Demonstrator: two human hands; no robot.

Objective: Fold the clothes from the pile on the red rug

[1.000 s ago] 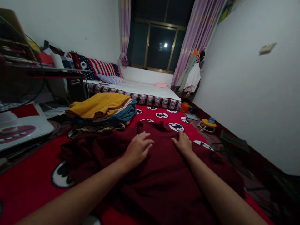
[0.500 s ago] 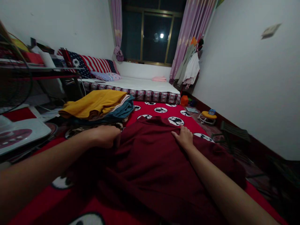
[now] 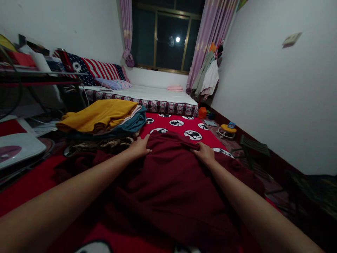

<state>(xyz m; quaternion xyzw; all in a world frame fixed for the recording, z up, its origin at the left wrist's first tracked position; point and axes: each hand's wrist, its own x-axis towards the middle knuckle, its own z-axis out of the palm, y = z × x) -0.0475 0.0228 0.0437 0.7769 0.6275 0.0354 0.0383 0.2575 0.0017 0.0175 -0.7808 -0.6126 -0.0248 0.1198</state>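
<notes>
A dark red long-sleeved top (image 3: 168,179) lies spread and wrinkled in front of me, its sleeves out to both sides. At its far left corner, my left hand (image 3: 139,147) rests on the cloth with thumb and forefinger apart. My right hand (image 3: 205,154) has its fingers closed on the far right edge, where the fabric bunches in a fold. To the left, close to my left hand, stands a stack of folded clothes: a mustard yellow garment (image 3: 98,114) on top, a teal one (image 3: 134,121) below, and a brown patterned one (image 3: 105,144) at the bottom.
Beneath the top is a red cover (image 3: 168,123) with white round figures. Beyond it stands a bed (image 3: 147,93) with a white sheet. A cluttered desk (image 3: 39,79) is at left; a yellow stool (image 3: 228,128) and a dark folding stool (image 3: 254,146) are at right.
My left hand has moved right and slightly forward, from beside the stack onto the top's far left corner. My right hand's fingers have closed on the far edge, which is now bunched.
</notes>
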